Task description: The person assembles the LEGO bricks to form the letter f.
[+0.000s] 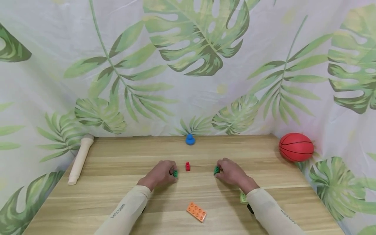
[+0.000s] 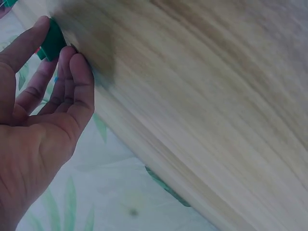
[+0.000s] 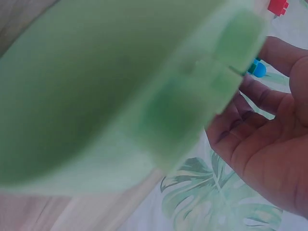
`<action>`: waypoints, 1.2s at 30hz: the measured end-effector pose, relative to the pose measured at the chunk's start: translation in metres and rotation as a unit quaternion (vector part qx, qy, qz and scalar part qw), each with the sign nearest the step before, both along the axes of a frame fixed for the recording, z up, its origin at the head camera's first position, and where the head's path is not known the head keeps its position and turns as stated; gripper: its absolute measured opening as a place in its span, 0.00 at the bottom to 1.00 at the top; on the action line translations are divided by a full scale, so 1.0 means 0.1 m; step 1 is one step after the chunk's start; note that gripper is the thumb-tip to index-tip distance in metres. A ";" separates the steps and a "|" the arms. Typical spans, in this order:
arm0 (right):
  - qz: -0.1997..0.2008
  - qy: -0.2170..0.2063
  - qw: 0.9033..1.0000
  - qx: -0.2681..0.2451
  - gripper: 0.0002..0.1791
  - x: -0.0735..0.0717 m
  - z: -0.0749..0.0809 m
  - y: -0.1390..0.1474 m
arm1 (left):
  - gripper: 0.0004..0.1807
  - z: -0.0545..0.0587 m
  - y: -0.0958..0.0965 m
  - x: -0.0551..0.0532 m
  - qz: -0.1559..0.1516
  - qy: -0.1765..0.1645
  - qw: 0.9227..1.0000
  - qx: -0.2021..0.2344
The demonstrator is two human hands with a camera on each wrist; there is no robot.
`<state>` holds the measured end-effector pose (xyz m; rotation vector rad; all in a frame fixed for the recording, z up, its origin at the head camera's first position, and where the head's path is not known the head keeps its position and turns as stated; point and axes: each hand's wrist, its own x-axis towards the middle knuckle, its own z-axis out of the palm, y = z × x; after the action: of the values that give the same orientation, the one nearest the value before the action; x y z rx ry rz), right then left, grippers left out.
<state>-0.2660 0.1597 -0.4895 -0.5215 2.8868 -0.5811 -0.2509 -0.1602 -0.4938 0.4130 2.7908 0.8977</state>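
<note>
My left hand (image 1: 162,173) pinches a small green toy brick (image 1: 175,173) between thumb and fingertips, low over the wooden table. In the left wrist view, the same green brick (image 2: 54,41) sits between thumb and index finger. Across from it, my right hand (image 1: 231,172) pinches another green toy brick (image 1: 216,170). A red toy brick (image 1: 187,166) lies between the hands, closer to the left one. Most of the right wrist view is filled by a blurred light green brick (image 3: 192,101), which hides the right fingertips and what they hold.
Nearest me lies an orange toy brick (image 1: 196,212). The light green brick (image 1: 243,198) is partly behind my right forearm. A blue duck (image 1: 190,140) stands at the back edge, a red ball (image 1: 296,147) at the right, and a pale wooden stick (image 1: 80,160) along the left edge.
</note>
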 end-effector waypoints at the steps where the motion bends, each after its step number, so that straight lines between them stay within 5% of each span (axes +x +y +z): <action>1: -0.001 0.001 1.000 -0.001 0.11 0.00 0.00 0.00 | 0.14 0.00 0.00 -0.01 0.000 0.002 1.000 -0.001; 14: 0.003 0.002 1.000 -0.004 0.10 -0.03 0.05 -0.08 | 0.15 -0.02 0.01 -0.04 0.017 0.001 1.000 0.019; 22: 0.006 0.026 0.997 -0.076 0.07 0.00 0.16 -0.37 | 0.15 -0.03 0.01 -0.04 0.019 -0.005 0.999 0.026; 36: 0.165 0.035 0.984 -0.061 0.07 -0.05 0.16 -1.07 | 0.15 -0.02 -0.01 -0.02 0.016 -0.004 0.999 0.031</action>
<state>-0.2708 0.0530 -0.4732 -1.0329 2.7491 -0.6973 -0.2527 -0.1608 -0.4957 0.3726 2.7760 0.9916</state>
